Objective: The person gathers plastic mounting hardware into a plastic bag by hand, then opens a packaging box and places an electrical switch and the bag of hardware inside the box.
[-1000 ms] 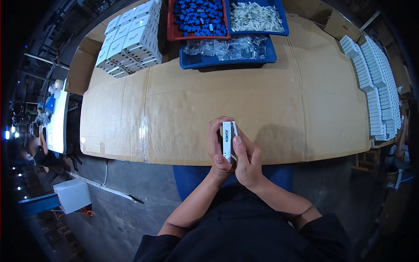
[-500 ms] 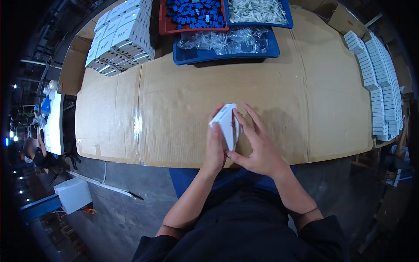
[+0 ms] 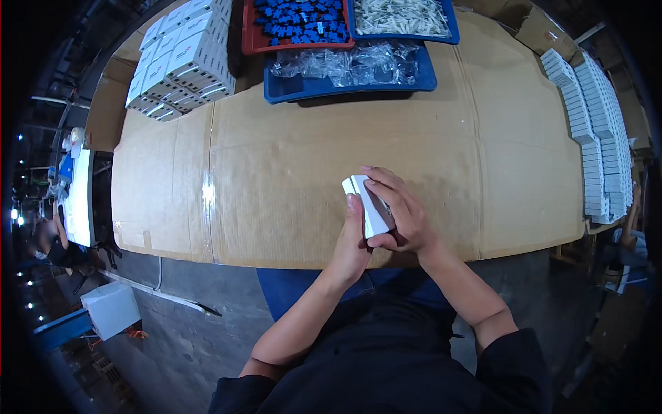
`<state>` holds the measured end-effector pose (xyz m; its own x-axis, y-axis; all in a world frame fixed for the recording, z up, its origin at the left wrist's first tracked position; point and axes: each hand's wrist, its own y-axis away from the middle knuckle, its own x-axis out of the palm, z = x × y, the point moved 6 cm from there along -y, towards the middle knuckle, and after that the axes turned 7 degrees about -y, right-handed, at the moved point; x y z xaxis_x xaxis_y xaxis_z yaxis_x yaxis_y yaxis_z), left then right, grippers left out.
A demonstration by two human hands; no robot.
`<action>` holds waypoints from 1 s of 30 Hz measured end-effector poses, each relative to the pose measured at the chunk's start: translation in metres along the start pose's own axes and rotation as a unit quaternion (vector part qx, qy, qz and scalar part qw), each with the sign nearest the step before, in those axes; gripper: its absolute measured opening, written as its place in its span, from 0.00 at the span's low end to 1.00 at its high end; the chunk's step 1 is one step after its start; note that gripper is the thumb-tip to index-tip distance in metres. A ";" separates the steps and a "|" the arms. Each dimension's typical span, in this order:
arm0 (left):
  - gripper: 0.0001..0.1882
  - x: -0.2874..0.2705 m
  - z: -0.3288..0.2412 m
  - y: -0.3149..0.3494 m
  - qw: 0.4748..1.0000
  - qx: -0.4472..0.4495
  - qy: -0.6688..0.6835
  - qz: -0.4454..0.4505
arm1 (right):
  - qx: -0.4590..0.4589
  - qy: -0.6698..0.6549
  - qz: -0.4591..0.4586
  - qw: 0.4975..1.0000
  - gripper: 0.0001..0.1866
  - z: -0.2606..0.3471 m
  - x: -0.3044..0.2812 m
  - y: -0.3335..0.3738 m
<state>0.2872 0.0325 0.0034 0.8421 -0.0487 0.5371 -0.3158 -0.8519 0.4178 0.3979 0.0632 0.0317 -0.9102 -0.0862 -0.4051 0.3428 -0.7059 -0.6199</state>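
Observation:
A small white box (image 3: pixel 373 215) is held upright and tilted between my two hands, above the near middle of the cardboard-covered table (image 3: pixel 296 172). My left hand (image 3: pixel 352 243) closes on its left side, thumb pressed along the near face. Wrapped over the right side is my right hand (image 3: pixel 408 217), its fingers curled on the top and far edge and its thumb at the bottom corner. A narrow line runs down the box between two white faces; whether it is a seam or a gap I cannot tell. My palms hide much of it.
Stacked white boxes (image 3: pixel 181 62) stand at the far left. Behind the work spot are a red tray (image 3: pixel 298 48) of blue pieces, a blue tray (image 3: pixel 407 38) of whitish pieces and a blue tray (image 3: pixel 352 95) of clear bags. Rows of white boxes (image 3: pixel 598 131) line the right edge.
The box has turned in my hands, and its marked face no longer shows. My right hand has closed in from spread fingers to a wrap around its right side.

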 end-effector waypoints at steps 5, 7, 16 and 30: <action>0.38 -0.007 0.008 0.006 1.000 0.006 -0.015 0.005 | -0.006 -0.022 -0.033 0.999 0.45 0.008 0.008 0.007; 0.38 -0.007 0.011 0.008 1.000 0.001 -0.014 -0.005 | 0.038 -0.061 -0.060 0.996 0.44 0.005 0.010 0.014; 0.43 -0.004 -0.002 0.007 0.890 0.288 -0.352 -0.008 | 0.204 -0.214 -0.145 0.944 0.52 -0.003 0.018 0.023; 0.43 -0.041 -0.006 -0.006 0.980 0.137 -0.088 -0.119 | 0.209 -0.165 -0.003 0.964 0.29 -0.003 0.032 0.023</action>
<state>0.2523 0.0430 -0.0168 0.9473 0.0996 0.3044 0.0071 -0.9567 0.2910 0.3769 0.0462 0.0027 -0.9600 -0.2514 -0.1230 0.2761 -0.9225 -0.2696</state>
